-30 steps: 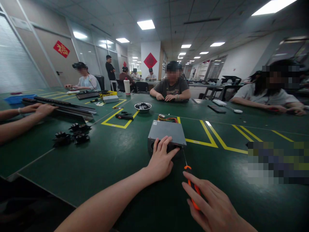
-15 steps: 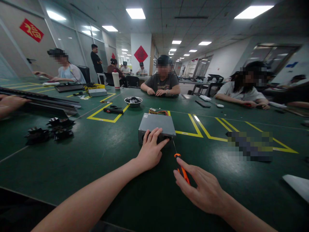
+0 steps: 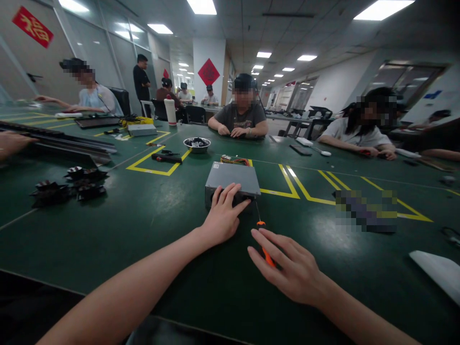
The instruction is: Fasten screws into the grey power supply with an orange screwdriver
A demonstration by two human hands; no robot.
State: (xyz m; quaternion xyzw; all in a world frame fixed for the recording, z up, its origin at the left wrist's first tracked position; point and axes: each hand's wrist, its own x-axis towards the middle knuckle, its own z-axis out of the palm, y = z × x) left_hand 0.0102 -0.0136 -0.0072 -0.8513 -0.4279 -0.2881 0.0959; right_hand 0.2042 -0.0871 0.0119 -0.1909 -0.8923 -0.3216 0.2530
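A grey metal computer power supply unit [image 3: 233, 173] sits on the green table in front of me, its coloured cables at the far side. My left hand [image 3: 223, 215] steadies it, fingers laid over the near upper edge and thumb along the near face. In my right hand [image 3: 287, 263] is a screwdriver [image 3: 268, 256] with an orange and black handle, held loosely between thumb and fingers. Its thin shaft points up to the near right corner of the unit. Whether the tip sits in a screw is too small to tell.
Black finned parts [image 3: 86, 184] and long dark metal rails [image 3: 72, 141] lie left, near another person's hand [image 3: 12, 143]. Beyond are a metal bowl [image 3: 197, 145] of small parts and a black tool [image 3: 167, 157]. A person [image 3: 239, 117] sits opposite. Yellow tape [image 3: 280, 194] marks the table.
My right fingers have shifted and straightened somewhat along the screwdriver handle. The left hand stays on the power supply unit. The whole view has tilted slightly.
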